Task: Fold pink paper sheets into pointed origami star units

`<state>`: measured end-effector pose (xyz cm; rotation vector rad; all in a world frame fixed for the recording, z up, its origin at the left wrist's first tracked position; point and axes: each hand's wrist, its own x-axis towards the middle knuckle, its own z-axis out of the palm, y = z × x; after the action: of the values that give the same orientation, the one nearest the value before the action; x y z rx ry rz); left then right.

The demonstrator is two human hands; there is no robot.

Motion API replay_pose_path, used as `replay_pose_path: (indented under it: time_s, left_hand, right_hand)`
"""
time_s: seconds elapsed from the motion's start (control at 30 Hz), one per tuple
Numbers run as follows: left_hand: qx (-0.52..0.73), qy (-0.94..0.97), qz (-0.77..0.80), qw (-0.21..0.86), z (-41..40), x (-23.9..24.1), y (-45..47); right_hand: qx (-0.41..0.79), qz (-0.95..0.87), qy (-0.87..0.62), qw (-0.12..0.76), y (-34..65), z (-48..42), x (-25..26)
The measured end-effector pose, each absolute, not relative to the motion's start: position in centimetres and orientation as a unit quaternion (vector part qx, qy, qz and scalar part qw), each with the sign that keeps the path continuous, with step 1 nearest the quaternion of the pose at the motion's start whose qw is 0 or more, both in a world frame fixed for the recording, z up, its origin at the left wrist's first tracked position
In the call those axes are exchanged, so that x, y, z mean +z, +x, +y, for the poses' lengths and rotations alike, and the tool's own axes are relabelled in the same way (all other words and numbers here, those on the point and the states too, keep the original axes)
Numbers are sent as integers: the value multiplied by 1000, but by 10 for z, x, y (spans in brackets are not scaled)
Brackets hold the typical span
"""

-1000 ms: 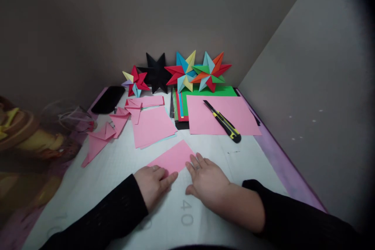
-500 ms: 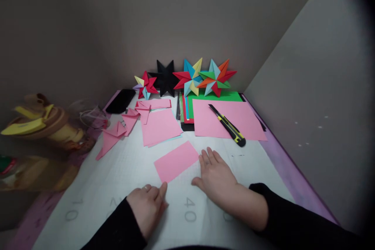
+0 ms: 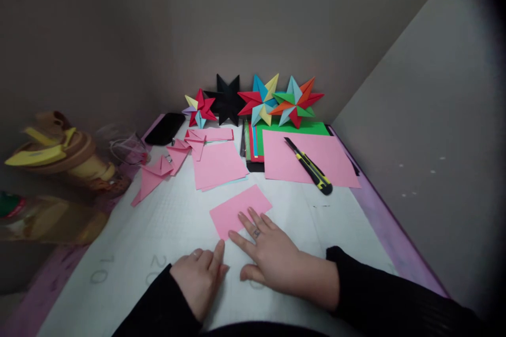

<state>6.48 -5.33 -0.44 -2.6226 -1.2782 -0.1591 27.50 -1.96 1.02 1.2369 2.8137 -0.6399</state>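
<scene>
Right hand [image 3: 272, 258] open, fingers spread over the pink rectangle [image 3: 239, 201], grasping nothing; left hand [image 3: 197, 276] loosely curled, index fingertip at the near corner, any hold beneath unconfirmed. Step judged to be pressing the near edge; next move calls for even pressure along it. Rectangle flat, plain-faced, aslant mid-surface [image 3: 166, 221], nearer than the pink sheets [image 3: 217, 163].

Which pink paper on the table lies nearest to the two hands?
The small rectangle, partly under the fingertips of the right hand; the other pink papers lie farther back, untouched.
</scene>
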Motion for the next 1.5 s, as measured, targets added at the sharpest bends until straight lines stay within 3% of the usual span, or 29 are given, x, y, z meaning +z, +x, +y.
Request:
replay_pose_path:
  time_s: [0.3,0.43,0.57,0.73,0.97,1.17,1.37,1.5]
  left_hand:
    - [-40,-883,-460,84,-57,-21,60]
    - [-26,-876,-481,6,-56,-13,54]
    - [-89,-878,-462,-88,-34,15,48]
    - [-111,-838,-524,-102,10,27,59]
    - [-97,-821,-535,-175,24,12,69]
    - [-157,-820,-525,-166,19,-1,62]
    - [-216,-821,-506,-154,18,-8,60]
    - [-246,-809,-503,-177,18,-10,60]
  right_hand:
    - [-120,860,495,36,301,-7,16]
    - [-73,836,543,28,311,2,15]
    - [-33,813,581,-35,325,15,11]
    - [-115,815,551,-137,333,20,5]
    - [-228,808,517,-165,327,15,-2]
    - [-243,817,492,-174,329,17,-1]
    - [-260,785,478,-297,332,14,1]
    - [-271,766,487,-320,331,15,3]
